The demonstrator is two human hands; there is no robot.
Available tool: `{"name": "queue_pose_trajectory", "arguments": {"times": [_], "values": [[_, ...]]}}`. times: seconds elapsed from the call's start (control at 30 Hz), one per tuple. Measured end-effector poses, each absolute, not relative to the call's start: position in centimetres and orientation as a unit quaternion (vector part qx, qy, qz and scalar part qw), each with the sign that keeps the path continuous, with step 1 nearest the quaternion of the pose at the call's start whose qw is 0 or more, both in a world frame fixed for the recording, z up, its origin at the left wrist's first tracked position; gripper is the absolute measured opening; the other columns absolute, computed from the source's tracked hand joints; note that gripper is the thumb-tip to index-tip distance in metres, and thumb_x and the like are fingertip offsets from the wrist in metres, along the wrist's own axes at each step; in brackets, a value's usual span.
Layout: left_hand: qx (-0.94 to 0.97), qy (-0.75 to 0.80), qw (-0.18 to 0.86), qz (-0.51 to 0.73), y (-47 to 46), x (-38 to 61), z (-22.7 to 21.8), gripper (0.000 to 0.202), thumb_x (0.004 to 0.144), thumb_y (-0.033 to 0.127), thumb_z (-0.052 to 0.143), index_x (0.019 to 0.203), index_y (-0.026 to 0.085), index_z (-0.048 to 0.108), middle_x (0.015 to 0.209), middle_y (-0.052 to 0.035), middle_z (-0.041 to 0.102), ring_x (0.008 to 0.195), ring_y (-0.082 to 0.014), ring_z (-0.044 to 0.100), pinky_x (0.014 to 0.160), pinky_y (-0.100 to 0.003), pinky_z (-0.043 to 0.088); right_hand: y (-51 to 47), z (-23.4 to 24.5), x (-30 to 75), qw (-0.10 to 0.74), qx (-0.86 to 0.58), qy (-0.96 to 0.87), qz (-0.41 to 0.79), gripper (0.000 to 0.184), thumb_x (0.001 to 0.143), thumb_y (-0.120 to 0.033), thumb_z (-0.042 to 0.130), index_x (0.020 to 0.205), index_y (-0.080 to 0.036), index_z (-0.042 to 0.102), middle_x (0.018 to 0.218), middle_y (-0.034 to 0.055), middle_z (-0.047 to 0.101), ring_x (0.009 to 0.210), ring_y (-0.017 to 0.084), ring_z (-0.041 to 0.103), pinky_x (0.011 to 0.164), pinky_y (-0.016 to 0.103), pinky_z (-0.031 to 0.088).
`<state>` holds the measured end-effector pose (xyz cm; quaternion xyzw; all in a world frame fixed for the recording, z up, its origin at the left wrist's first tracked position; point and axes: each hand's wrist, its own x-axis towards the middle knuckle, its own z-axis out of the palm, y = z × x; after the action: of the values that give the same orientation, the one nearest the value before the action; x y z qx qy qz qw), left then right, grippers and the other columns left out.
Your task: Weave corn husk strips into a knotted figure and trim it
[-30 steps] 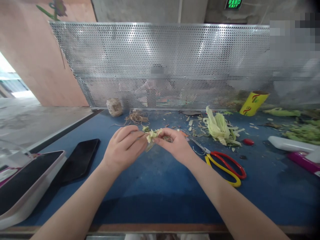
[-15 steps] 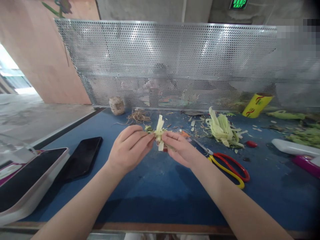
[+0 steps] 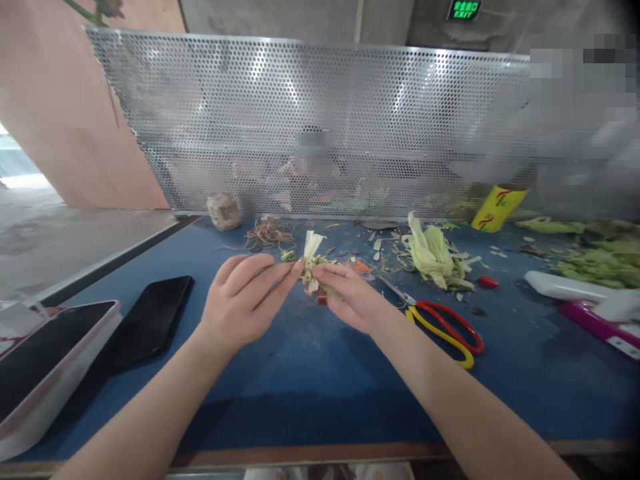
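Observation:
Above the middle of the blue table, my left hand (image 3: pixel 240 300) and my right hand (image 3: pixel 353 293) meet at the fingertips. Between them is a pale strip of corn husk (image 3: pixel 312 247), its frayed upper end standing up. Both hands pinch the small husk bundle at the strip's base, one from each side. A bit of red shows just below the right fingertips; what it belongs to is mostly hidden. Scissors (image 3: pixel 411 308) with one red and one yellow handle lie beside my right forearm. Farther right rests a bunch of pale green corn husks (image 3: pixel 431 255).
At left lie a black phone (image 3: pixel 153 320) and a light-rimmed case (image 3: pixel 75 373). A wrapped lump (image 3: pixel 223 211) and tangled twine (image 3: pixel 269 233) are at the back. A yellow roll (image 3: pixel 500 208) leans before the perforated metal screen (image 3: pixel 350 100). Behind it sits another person.
The view has shifted slightly, so the table items appear farther left. The husk strip's lower tail no longer hangs down as before, and its top looks more frayed. Both hands keep pinching.

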<state>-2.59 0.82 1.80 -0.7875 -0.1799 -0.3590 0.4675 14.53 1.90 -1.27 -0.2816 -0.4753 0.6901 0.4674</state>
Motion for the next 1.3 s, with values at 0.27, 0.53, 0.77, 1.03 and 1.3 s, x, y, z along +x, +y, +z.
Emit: {"name": "queue_pose_trajectory", "arguments": {"times": [0.27,0.53,0.77,1.03,1.3], "values": [[-0.833,-0.149,0.453,-0.281,3.7,-3.2,1.6,0.018,0.082,0.010,0.045,0.088,0.016,0.061,0.069,-0.0051,0.066,0.069,-0.0205,0.059,0.057,-0.032,0.049,1.7,0.5,18.3,0.350,-0.470,-0.687,0.429,0.040,0.077,-0.057,0.046,0.090,-0.022,0.059,0.099,0.0073,0.060,0.086,0.020,0.055,0.069,0.031,0.039],[-0.907,-0.250,0.240,-0.240,5.3,-2.5,-1.2,0.023,0.085,0.018,0.044,0.076,0.015,0.065,0.069,-0.0048,0.067,0.069,-0.0182,0.058,0.067,-0.031,0.050,-3.0,-2.8,27.3,0.010,-0.765,-0.643,0.035,0.023,0.078,-0.026,0.051,0.096,-0.013,0.059,0.097,0.0157,0.057,0.085,0.028,0.057,0.066,0.035,0.041],[-0.895,-0.411,0.003,-0.173,3.7,-1.1,-0.6,0.029,0.084,0.020,0.039,0.089,0.017,0.067,0.087,-0.0045,0.070,0.083,-0.0184,0.061,0.073,-0.028,0.049,-3.6,-4.6,27.3,-0.042,-0.795,-0.604,0.017,0.026,0.074,-0.007,0.048,0.100,-0.008,0.052,0.097,0.0179,0.055,0.086,0.028,0.058,0.064,0.030,0.040],[-0.925,-0.351,0.070,-0.128,3.9,-1.0,-0.9,0.026,0.084,0.011,0.040,0.091,0.013,0.065,0.088,-0.0071,0.068,0.087,-0.0187,0.058,0.079,-0.029,0.046,-3.5,-3.5,27.4,-0.042,-0.804,-0.593,0.002,0.030,0.063,-0.005,0.049,0.091,-0.012,0.040,0.090,0.0135,0.051,0.075,0.025,0.057,0.056,0.027,0.035],[-0.922,-0.363,0.080,-0.111,3.8,-0.8,-1.0,0.021,0.086,0.018,0.042,0.086,0.012,0.063,0.082,-0.0079,0.064,0.087,-0.0200,0.055,0.077,-0.031,0.045,-6.7,-1.3,25.2,0.137,-0.722,-0.675,-0.059,0.029,0.073,-0.038,0.047,0.081,-0.021,0.025,0.070,0.0014,0.043,0.050,0.015,0.044,0.049,0.027,0.033]]}}
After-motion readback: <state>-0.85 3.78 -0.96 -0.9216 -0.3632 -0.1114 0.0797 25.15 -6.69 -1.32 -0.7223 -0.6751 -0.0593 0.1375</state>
